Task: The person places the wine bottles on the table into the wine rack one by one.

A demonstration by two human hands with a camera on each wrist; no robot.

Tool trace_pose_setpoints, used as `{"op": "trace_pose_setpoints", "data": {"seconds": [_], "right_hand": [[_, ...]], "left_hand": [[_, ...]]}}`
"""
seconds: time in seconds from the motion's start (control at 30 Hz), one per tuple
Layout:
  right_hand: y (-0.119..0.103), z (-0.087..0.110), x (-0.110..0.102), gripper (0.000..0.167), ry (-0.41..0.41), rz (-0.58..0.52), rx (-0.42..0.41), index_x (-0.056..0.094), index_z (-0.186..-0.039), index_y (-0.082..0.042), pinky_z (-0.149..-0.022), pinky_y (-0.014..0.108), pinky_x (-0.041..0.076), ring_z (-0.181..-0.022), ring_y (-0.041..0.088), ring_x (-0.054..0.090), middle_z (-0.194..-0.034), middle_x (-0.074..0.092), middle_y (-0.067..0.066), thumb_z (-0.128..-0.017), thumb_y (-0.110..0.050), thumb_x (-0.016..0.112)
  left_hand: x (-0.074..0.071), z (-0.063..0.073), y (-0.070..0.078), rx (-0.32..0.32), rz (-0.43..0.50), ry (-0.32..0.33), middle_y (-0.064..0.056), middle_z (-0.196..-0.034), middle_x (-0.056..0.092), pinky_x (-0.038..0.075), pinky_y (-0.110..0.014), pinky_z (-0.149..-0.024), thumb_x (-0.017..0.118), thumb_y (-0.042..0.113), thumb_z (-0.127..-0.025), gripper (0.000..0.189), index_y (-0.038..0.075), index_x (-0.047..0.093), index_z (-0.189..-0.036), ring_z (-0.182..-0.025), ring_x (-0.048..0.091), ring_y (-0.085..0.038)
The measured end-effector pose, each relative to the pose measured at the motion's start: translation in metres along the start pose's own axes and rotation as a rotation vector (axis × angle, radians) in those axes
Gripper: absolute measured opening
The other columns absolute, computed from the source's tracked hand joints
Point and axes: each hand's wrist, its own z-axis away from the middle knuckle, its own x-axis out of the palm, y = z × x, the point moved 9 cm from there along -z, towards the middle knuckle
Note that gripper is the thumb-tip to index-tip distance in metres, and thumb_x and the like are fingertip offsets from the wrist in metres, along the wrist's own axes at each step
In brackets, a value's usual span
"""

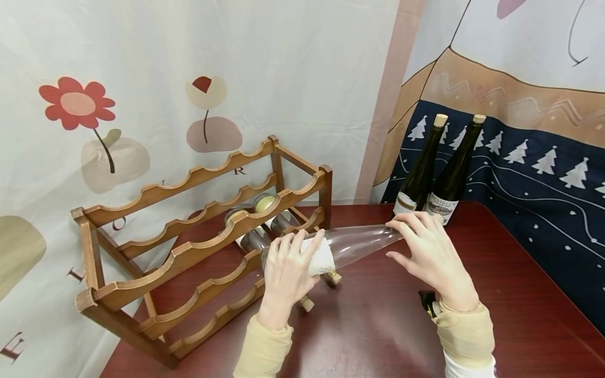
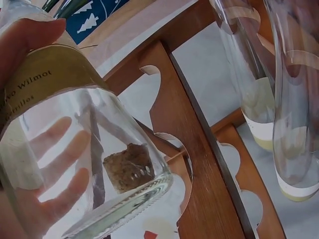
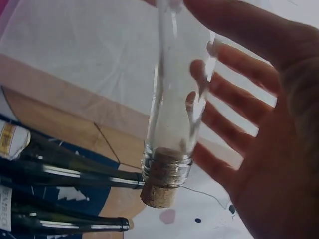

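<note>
A clear glass bottle (image 1: 359,244) lies nearly level across both hands, its neck pointing right. My left hand (image 1: 285,273) grips it near the base, around the white label (image 1: 321,257); in the left wrist view the thumb lies over a gold label (image 2: 60,74). The fingertips of my right hand (image 1: 432,257) touch the neck, while the thumb stands apart in the head view. A cork (image 3: 158,193) plugs the mouth. Close beside the left hand is a wooden wine rack (image 1: 181,262). A brown cork-like piece (image 2: 129,167) shows through the glass; whether inside or behind, I cannot tell.
Two clear bottles lie in the rack's lower tier, their corks (image 1: 306,303) facing the front. Two dark green corked bottles (image 1: 422,168) stand at the back right. A small black object (image 1: 427,302) sits by the right wrist. Printed cloth (image 1: 302,79) hangs behind the red-brown table (image 1: 368,325).
</note>
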Motion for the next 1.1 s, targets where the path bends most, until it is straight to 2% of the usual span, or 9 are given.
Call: {"op": "trace_pose_setpoints", "data": {"seconds": [0.17,0.27,0.4,0.6,0.77,0.87,1.1], "right_hand": [[0.005,0.003,0.016,0.062,-0.112,0.06,0.052,0.062,-0.111,-0.01,-0.089,0.048,0.041,-0.101,0.031,0.053,-0.105,0.064,0.009,-0.055,-0.023,0.087],[0.007,0.005,0.025,0.061,-0.192,0.052,0.099,0.062,-0.111,-0.012,-0.091,0.047,0.043,-0.1,0.03,0.055,-0.102,0.066,0.006,-0.056,-0.024,0.087],[0.01,0.007,0.04,0.059,-0.304,0.032,0.152,0.061,-0.111,-0.015,-0.085,0.045,0.047,-0.096,0.029,0.058,-0.099,0.066,0.004,-0.058,-0.024,0.086],[0.013,0.012,0.054,0.054,-0.431,-0.024,0.193,0.061,-0.106,-0.022,-0.061,0.039,0.047,-0.077,0.023,0.063,-0.088,0.068,0.003,-0.058,-0.024,0.085],[0.013,0.015,0.065,0.033,-0.552,-0.099,0.216,0.06,-0.087,-0.025,-0.052,0.034,0.042,-0.064,0.014,0.058,-0.075,0.065,-0.005,-0.062,-0.021,0.081],[0.012,0.016,0.07,0.027,-0.582,-0.118,0.211,0.056,-0.078,-0.024,-0.049,0.032,0.039,-0.056,0.011,0.052,-0.066,0.059,-0.008,-0.063,-0.019,0.077],[0.01,0.016,0.069,0.027,-0.558,-0.122,0.18,0.049,-0.07,-0.023,-0.046,0.028,0.034,-0.05,0.008,0.044,-0.057,0.05,-0.01,-0.059,-0.014,0.072]], "left_hand": [[0.0,-0.001,0.004,0.043,-0.03,0.01,-0.002,-0.103,0.064,0.049,-0.036,-0.08,0.091,0.046,-0.031,0.1,0.028,0.059,-0.124,-0.089,0.061,-0.022],[0.001,0.0,0.007,0.07,-0.032,0.016,-0.002,-0.103,0.064,0.049,-0.036,-0.082,0.091,0.043,-0.033,0.095,0.03,0.059,-0.122,-0.089,0.061,-0.022],[0.003,0.001,0.01,0.107,-0.019,0.016,-0.003,-0.104,0.064,0.048,-0.036,-0.082,0.091,0.041,-0.034,0.095,0.032,0.059,-0.122,-0.09,0.06,-0.023],[0.005,0.001,0.016,0.168,-0.012,-0.001,-0.003,-0.109,0.064,0.048,-0.034,-0.083,0.091,0.043,-0.033,0.099,0.032,0.057,-0.125,-0.092,0.061,-0.023],[0.005,0.001,0.016,0.197,-0.04,-0.039,-0.002,-0.112,0.064,0.048,-0.033,-0.083,0.09,0.048,-0.031,0.101,0.034,0.056,-0.126,-0.093,0.061,-0.023],[0.005,0.002,0.015,0.201,-0.04,-0.05,-0.001,-0.112,0.064,0.048,-0.033,-0.082,0.09,0.047,-0.032,0.101,0.033,0.056,-0.126,-0.093,0.061,-0.023],[0.006,0.003,0.013,0.197,-0.017,-0.067,-0.001,-0.111,0.065,0.049,-0.034,-0.081,0.091,0.045,-0.033,0.1,0.031,0.057,-0.127,-0.092,0.061,-0.022]]}}
